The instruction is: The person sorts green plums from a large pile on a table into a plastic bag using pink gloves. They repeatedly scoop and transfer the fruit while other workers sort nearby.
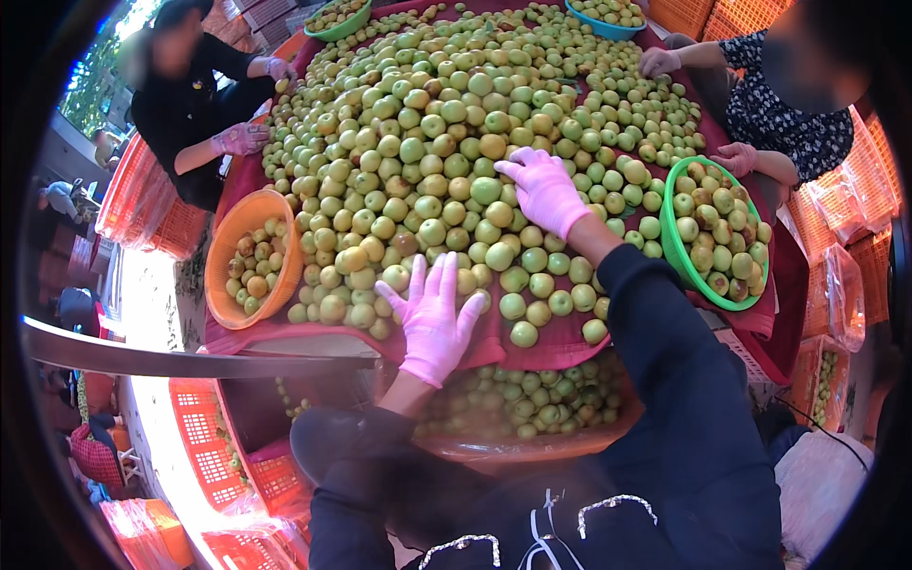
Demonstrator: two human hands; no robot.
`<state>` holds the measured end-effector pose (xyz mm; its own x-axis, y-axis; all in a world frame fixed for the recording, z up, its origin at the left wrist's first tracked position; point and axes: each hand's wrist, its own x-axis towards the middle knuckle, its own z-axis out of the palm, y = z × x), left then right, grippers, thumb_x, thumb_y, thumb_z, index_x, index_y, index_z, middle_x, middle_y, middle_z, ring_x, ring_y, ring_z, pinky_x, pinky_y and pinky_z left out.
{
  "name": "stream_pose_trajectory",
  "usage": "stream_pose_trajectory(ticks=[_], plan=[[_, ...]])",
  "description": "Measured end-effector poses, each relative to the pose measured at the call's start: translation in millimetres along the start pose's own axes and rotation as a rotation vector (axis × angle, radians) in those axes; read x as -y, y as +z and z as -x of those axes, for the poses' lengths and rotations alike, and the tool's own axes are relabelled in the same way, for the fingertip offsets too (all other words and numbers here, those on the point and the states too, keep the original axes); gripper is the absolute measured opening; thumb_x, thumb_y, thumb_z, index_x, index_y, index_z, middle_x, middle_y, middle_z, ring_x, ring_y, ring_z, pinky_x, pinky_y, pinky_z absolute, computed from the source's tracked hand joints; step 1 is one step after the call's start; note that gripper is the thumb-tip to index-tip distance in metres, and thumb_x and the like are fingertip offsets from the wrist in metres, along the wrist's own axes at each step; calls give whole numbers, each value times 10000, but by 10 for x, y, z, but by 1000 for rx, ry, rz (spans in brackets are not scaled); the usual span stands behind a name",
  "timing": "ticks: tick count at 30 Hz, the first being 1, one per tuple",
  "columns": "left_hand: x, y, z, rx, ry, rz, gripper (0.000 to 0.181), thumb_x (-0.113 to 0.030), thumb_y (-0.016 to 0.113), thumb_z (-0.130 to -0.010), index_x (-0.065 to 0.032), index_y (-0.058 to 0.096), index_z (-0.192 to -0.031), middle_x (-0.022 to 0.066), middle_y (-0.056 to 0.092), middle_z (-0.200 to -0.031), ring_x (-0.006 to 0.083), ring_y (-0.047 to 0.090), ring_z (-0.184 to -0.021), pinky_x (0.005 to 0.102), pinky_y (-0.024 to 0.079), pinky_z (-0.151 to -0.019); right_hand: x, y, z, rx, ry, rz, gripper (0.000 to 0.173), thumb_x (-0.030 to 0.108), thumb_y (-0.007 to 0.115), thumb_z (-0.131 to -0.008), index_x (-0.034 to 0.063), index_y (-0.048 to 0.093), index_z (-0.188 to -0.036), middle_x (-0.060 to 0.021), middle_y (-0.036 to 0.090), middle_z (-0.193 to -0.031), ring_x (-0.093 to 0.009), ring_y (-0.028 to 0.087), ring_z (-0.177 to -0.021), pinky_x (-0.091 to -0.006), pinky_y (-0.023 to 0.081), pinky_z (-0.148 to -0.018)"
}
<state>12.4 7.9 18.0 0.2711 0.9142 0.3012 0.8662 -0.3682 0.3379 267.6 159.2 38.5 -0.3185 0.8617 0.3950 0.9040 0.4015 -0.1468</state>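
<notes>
A large heap of small green and yellowish round fruit (427, 187), perhaps jujubes, lies on a dark red cloth (520, 355). Both my hands wear pink gloves. My left hand (433, 320) rests palm down at the heap's near edge, fingers spread, holding nothing. Farther up and to the right, my right hand (545, 189) reaches over the heap with its fingers apart; its fingertips touch or hover just over the fruit, which I cannot tell. Below the cloth's near edge, in front of my lap, more of the fruit (541, 406) lies in a plastic-lined orange container (513, 450).
An orange basket (217, 260) of browned fruit stands left, a green basket (719, 303) of similar fruit right. Green (349, 30) and blue (613, 30) basins stand at the far edge. Gloved co-workers sit left and right. Orange crates (214, 442) and a metal bar (214, 362) are at lower left.
</notes>
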Motion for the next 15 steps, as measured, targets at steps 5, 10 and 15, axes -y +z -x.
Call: stream_pose_trajectory(ticks=[5, 10, 15], plan=[[50, -41, 23, 7, 1, -12, 703, -487, 653, -1001, -96, 484, -1560, 114, 526, -1569, 370, 370, -1536, 777, -34, -1209, 16, -146, -126, 238, -81, 158, 396, 84, 630, -907, 163, 697, -1289, -90, 610, -1266, -309, 605, -1192, -463, 476, -1011], [23, -25, 33, -20, -24, 33, 709, -493, 673, -982, -75, 507, -1530, 124, 538, -1550, 366, 377, -1530, 769, -28, -1220, -27, -269, -73, 264, 90, 134, 430, 191, 763, -836, 106, 688, -1251, -160, 617, -1240, -350, 667, -1083, -481, 543, -932], [-50, -259, 29, -178, 33, 147, 594, -308, 704, -984, -73, 546, -1507, 117, 551, -1534, 345, 408, -1506, 666, 38, -1274, -159, -276, 185, -29, 363, -717, 448, 237, 759, -908, 27, 682, -1296, -155, 695, -1224, -261, 698, -1055, -385, 568, -967]])
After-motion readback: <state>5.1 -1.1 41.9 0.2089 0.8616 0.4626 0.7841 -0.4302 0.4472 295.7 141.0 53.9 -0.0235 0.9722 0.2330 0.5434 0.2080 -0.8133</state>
